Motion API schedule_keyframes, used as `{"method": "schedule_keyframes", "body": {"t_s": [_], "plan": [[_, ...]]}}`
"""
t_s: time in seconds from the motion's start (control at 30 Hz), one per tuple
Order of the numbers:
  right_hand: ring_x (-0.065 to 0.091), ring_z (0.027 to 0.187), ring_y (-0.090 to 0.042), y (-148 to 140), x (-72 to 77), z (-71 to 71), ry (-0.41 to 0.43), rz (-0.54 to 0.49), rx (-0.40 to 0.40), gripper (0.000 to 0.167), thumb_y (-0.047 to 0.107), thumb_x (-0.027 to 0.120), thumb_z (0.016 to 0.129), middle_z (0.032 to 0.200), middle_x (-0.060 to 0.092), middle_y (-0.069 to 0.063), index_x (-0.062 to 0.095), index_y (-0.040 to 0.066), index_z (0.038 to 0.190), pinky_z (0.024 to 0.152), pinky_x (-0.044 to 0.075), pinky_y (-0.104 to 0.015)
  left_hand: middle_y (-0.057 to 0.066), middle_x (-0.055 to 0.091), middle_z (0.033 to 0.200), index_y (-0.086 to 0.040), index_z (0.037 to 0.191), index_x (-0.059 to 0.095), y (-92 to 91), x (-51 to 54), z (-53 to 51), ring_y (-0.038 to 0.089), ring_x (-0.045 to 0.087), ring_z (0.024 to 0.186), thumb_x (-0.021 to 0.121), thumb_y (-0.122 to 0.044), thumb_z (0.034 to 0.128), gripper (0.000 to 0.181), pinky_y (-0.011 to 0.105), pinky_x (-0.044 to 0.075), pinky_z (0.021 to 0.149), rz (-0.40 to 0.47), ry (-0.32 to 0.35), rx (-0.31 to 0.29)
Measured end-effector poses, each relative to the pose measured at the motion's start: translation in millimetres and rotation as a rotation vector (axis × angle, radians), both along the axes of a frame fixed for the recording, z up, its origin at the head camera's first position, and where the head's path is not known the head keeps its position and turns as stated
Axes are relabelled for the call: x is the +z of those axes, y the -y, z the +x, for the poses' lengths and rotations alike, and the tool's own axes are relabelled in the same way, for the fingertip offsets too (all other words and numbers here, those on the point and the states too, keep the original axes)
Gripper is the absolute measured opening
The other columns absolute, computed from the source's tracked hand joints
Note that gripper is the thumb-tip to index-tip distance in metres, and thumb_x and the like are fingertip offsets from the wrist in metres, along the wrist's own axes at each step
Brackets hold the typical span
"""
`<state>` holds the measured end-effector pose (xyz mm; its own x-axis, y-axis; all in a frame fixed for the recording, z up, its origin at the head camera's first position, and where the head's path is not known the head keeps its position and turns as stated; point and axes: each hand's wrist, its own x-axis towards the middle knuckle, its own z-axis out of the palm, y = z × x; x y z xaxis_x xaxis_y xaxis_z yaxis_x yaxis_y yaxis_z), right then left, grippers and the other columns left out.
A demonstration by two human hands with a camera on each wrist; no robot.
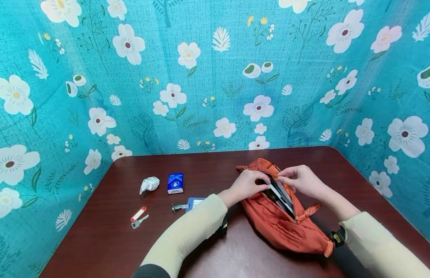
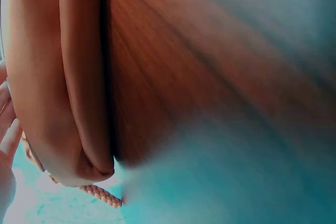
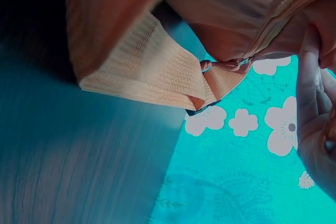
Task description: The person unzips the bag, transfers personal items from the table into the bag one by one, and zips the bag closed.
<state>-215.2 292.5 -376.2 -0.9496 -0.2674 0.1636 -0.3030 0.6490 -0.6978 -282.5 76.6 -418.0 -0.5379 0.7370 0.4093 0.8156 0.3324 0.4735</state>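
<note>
An orange waist bag [image 1: 277, 231] lies on the table with its long zipped pocket gaping. Inside the pocket show a white flat item [image 1: 275, 190] and dark contents too hidden to name. My left hand [image 1: 248, 186] reaches in over the near-left lip, thumb and fingertips pinched at the white item's upper end. On the far right lip, my right hand [image 1: 303, 179] pinches the bag's edge between thumb and fingers. The right wrist view shows that hand's fingers [image 3: 310, 85] against the bag and the bag's webbing strap [image 3: 152, 72]. Only fingers [image 2: 8, 129] appear at the left wrist view's edge.
Left of the bag lie a blue card holder with a clip [image 1: 195, 202], a blue-and-white small box [image 1: 175, 182], a coiled white cable [image 1: 150, 184], and a key [image 1: 140, 221] with a red tag [image 1: 138, 213]. A flowered teal curtain [image 1: 201, 77] hangs behind the dark table [image 1: 107, 239].
</note>
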Motion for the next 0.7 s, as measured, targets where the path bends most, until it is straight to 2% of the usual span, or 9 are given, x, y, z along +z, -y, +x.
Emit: {"method": "schedule_keyframes", "body": {"t_s": [0.17, 0.37, 0.43, 0.57, 0.7], "plan": [[0.053, 0.050, -0.035, -2, -1.0, -0.9, 0.011, 0.002, -0.004, 0.014, 0.013, 0.066, 0.093, 0.074, 0.068, -0.001, 0.073, 0.003, 0.101, 0.045, 0.045, -0.030, -0.006, 0.071, 0.102, -0.014, 0.102, 0.076, 9.7, 5.6, 1.7, 0.001, 0.061, 0.098, 0.074, -0.019, 0.0878, 0.015, 0.012, 0.041, 0.090, -0.003, -0.003, -0.012], [0.052, 0.048, -0.026, -2, -0.3, -2.0, 0.010, 0.007, -0.009, 0.015, 0.013, 0.067, 0.093, 0.074, 0.068, -0.002, 0.073, 0.002, 0.101, 0.046, 0.045, -0.030, -0.008, 0.069, 0.101, -0.015, 0.100, 0.075, 27.3, 11.5, 0.1, 0.001, 0.060, 0.096, 0.074, -0.022, 0.0882, 0.014, 0.015, 0.042, 0.090, -0.053, -0.010, -0.024], [0.052, 0.048, -0.024, -2, -0.2, -2.4, 0.011, 0.010, -0.011, 0.015, 0.013, 0.067, 0.093, 0.073, 0.067, -0.002, 0.073, 0.003, 0.101, 0.045, 0.045, -0.030, -0.010, 0.068, 0.098, -0.015, 0.098, 0.075, 36.4, 12.9, -1.0, 0.001, 0.060, 0.092, 0.074, -0.022, 0.0884, 0.012, 0.015, 0.043, 0.087, -0.064, -0.005, -0.033], [0.053, 0.049, -0.029, -1, 0.0, -2.4, 0.018, 0.013, -0.002, 0.016, 0.014, 0.066, 0.093, 0.069, 0.065, 0.000, 0.073, 0.002, 0.102, 0.045, 0.044, -0.030, -0.010, 0.067, 0.092, -0.015, 0.093, 0.074, 59.5, 14.4, -4.3, 0.004, 0.060, 0.082, 0.075, -0.020, 0.0875, 0.007, 0.016, 0.045, 0.077, -0.067, 0.012, -0.051], [0.053, 0.049, -0.030, -1, 1.2, -1.7, 0.017, 0.015, 0.008, 0.016, 0.015, 0.066, 0.093, 0.066, 0.063, 0.000, 0.073, 0.002, 0.102, 0.045, 0.043, -0.030, -0.010, 0.067, 0.091, -0.014, 0.093, 0.074, 86.6, 16.1, -7.6, 0.002, 0.060, 0.085, 0.076, -0.018, 0.0859, 0.008, 0.018, 0.046, 0.080, -0.073, 0.049, -0.052]]}}
